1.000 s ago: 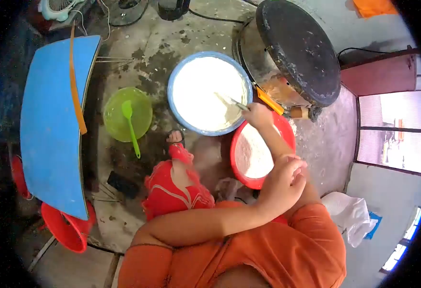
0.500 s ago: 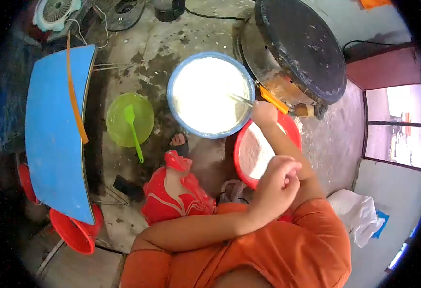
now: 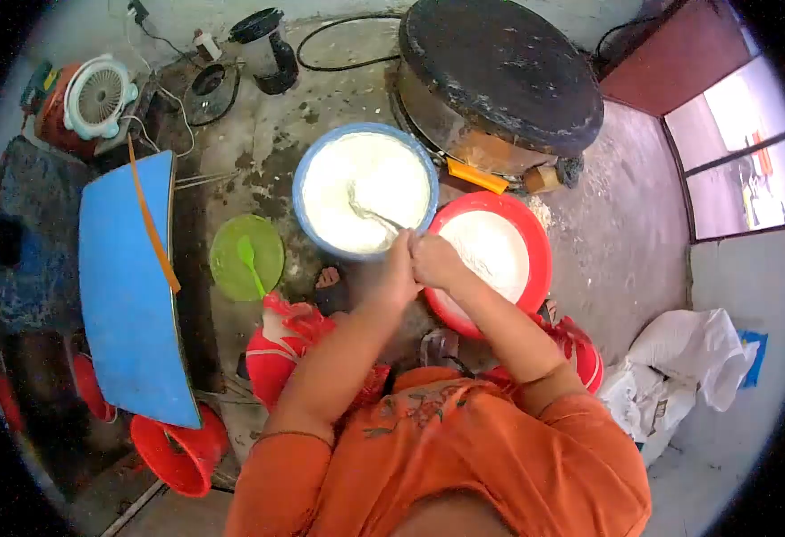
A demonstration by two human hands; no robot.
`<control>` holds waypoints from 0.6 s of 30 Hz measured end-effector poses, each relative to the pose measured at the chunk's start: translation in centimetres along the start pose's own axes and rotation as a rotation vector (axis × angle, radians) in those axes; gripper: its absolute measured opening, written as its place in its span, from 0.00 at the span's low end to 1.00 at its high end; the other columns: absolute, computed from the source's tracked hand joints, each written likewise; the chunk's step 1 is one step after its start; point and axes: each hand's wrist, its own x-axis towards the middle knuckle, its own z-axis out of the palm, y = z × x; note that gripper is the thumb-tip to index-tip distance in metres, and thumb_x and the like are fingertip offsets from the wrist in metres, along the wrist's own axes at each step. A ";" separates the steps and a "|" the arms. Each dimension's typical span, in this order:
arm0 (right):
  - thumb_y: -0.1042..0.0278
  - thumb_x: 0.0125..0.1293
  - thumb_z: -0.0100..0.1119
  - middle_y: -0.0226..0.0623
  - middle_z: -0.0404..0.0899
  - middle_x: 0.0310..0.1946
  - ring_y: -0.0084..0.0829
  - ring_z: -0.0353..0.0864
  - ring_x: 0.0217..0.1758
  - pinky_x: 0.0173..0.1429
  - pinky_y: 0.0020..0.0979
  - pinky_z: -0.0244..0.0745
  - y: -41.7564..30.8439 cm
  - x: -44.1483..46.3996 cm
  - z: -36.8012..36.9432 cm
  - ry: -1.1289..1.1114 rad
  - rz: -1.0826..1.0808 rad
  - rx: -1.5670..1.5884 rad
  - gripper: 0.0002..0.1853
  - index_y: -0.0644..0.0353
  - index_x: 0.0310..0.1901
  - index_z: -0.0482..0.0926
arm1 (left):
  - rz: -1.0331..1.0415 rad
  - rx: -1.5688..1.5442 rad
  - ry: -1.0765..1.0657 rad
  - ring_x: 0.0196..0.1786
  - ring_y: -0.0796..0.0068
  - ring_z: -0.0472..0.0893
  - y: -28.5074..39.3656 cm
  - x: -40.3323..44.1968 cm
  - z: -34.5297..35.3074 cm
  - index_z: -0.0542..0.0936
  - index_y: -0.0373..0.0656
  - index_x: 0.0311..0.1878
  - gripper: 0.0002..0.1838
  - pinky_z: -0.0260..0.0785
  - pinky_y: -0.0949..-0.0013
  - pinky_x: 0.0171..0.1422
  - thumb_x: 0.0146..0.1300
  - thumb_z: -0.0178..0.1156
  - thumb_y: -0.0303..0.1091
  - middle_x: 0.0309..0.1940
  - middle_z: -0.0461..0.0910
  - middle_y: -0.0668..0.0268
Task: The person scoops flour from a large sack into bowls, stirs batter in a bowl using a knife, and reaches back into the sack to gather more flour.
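Observation:
A blue-rimmed basin holds a thick white mixture. A metal utensil dips into it, its handle end at my hands. My right hand is closed around that handle at the basin's near right edge. Right beside it, my left hand is closed near the same handle; its fingers are partly hidden, and what it grips cannot be made out. A red basin of white powder sits just right of my hands.
A green bowl with a green spatula lies left. Behind the basins stands a large round black-topped griddle, with an orange-handled tool by it. A blue board, a fan and a red bucket are further left.
My left hand has moved from over my right forearm to beside my right hand. The utensil's handle has shifted to the basin's near edge. The camera view has turned.

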 end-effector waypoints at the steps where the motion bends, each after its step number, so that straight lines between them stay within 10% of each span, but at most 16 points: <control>1: 0.69 0.57 0.51 0.57 0.78 0.36 0.54 0.78 0.41 0.44 0.45 0.74 -1.7 -1.1 -0.7 -0.013 0.011 0.115 0.19 0.67 0.51 0.73 | 0.031 -0.021 -0.042 0.52 0.62 0.73 -0.5 1.8 -2.2 0.70 0.46 0.55 0.23 0.65 0.55 0.54 0.65 0.43 0.52 0.50 0.75 0.63; 6: 0.62 0.61 0.56 0.52 0.78 0.38 0.49 0.79 0.42 0.46 0.43 0.73 -5.2 -8.6 -5.7 0.195 0.126 0.527 0.20 0.62 0.53 0.73 | 0.007 -0.017 0.073 0.34 0.68 0.76 2.3 2.1 -6.7 0.70 0.37 0.46 0.22 0.71 0.63 0.38 0.69 0.39 0.48 0.35 0.75 0.60; 8: 0.61 0.60 0.57 0.51 0.79 0.38 0.48 0.79 0.42 0.45 0.43 0.74 -4.5 -12.2 -5.8 0.285 0.144 0.575 0.21 0.61 0.54 0.73 | -0.195 -0.236 -0.413 0.22 0.75 0.71 3.2 8.4 -14.6 0.70 0.37 0.42 0.18 0.65 0.70 0.22 0.71 0.40 0.45 0.25 0.73 0.66; 10: 0.60 0.59 0.58 0.51 0.79 0.35 0.49 0.79 0.40 0.44 0.43 0.74 -3.4 -15.7 -5.8 0.276 0.216 0.658 0.22 0.58 0.55 0.73 | -0.038 -0.054 0.029 0.15 0.78 0.64 3.6 3.4 -9.9 0.69 0.37 0.38 0.16 0.55 0.71 0.14 0.72 0.42 0.42 0.18 0.67 0.70; 11: 0.60 0.59 0.58 0.51 0.79 0.35 0.49 0.79 0.40 0.44 0.43 0.74 -2.7 -17.2 -5.7 0.279 0.216 0.662 0.22 0.58 0.55 0.73 | 0.082 0.164 0.310 0.14 0.77 0.61 3.2 1.7 -7.3 0.68 0.37 0.39 0.15 0.52 0.70 0.14 0.71 0.44 0.41 0.18 0.65 0.71; 16: 0.59 0.59 0.58 0.48 0.80 0.32 0.48 0.79 0.36 0.42 0.44 0.74 -0.7 -20.8 -5.6 0.348 0.291 0.493 0.22 0.59 0.54 0.74 | 0.208 0.935 0.397 0.18 0.72 0.69 1.7 -1.4 -8.6 0.71 0.37 0.43 0.14 0.60 0.67 0.20 0.69 0.45 0.40 0.22 0.71 0.64; 18: 0.59 0.60 0.57 0.49 0.79 0.29 0.47 0.80 0.35 0.40 0.44 0.74 -0.8 -20.9 -5.1 0.400 0.274 0.462 0.20 0.60 0.52 0.75 | 0.572 1.796 0.330 0.20 0.68 0.73 1.0 -0.2 -11.7 0.69 0.36 0.47 0.14 0.61 0.66 0.21 0.68 0.46 0.39 0.23 0.71 0.60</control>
